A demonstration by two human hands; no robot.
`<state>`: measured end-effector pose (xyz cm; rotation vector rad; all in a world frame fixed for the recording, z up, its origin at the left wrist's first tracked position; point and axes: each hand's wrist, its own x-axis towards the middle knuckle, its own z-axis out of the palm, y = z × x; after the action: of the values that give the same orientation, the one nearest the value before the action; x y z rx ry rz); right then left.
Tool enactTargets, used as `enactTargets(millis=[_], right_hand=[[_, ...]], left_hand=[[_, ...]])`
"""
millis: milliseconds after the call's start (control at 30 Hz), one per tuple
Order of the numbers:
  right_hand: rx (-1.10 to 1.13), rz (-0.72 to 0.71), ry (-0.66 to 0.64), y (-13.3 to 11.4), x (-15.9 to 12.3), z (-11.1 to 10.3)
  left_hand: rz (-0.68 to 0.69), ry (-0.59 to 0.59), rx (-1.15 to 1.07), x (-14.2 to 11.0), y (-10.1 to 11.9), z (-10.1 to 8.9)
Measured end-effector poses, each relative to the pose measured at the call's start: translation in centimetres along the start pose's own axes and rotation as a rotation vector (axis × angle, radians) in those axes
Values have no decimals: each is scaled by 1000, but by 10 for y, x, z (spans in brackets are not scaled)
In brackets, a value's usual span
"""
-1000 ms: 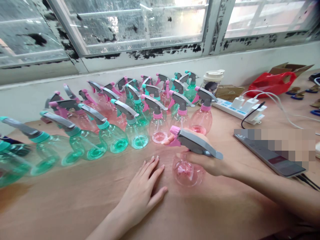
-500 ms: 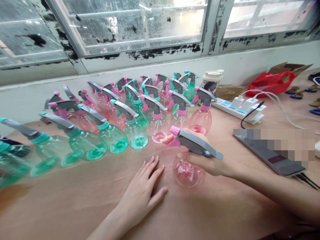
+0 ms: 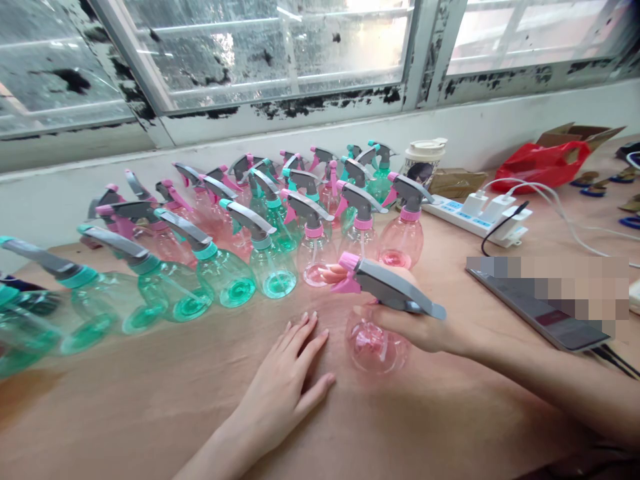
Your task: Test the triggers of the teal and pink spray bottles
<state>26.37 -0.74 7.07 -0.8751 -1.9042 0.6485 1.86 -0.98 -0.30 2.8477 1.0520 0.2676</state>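
Observation:
A clear pink spray bottle with a grey and pink trigger head stands upright on the wooden table. My right hand is wrapped round its neck just under the head, thumb on the near side; the other fingers are partly hidden behind the bottle, their tips showing by the pink trigger. My left hand lies flat on the table to the left of this bottle, fingers stretched out and holding nothing. Just beyond the hands are a green spray bottle and another pink spray bottle.
Several more green and pink spray bottles stand in rows toward the wall. At the right are a phone, a white power strip with cables, a paper cup and a red plastic bag. Windows line the back.
Slightly more of my right fingertips shows beside the pink trigger. My left hand and the held spray bottle stay in place.

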Motion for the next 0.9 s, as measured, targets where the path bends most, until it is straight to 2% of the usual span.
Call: enactTargets(millis=[233,500,700,900], right_hand=[[14,19,46,-3,1,-1],[108,72,-27,-1,0,-1],[151,0,-15,-1,1,-2],[185,18,-47,-3,4,-3]], left_hand=[[-5,17,-21,-1,0,0],[-5,-2,-1,1,1,-1],[-5,10,10,-1,0,1],[-8,16,-20,0,-1,0]])
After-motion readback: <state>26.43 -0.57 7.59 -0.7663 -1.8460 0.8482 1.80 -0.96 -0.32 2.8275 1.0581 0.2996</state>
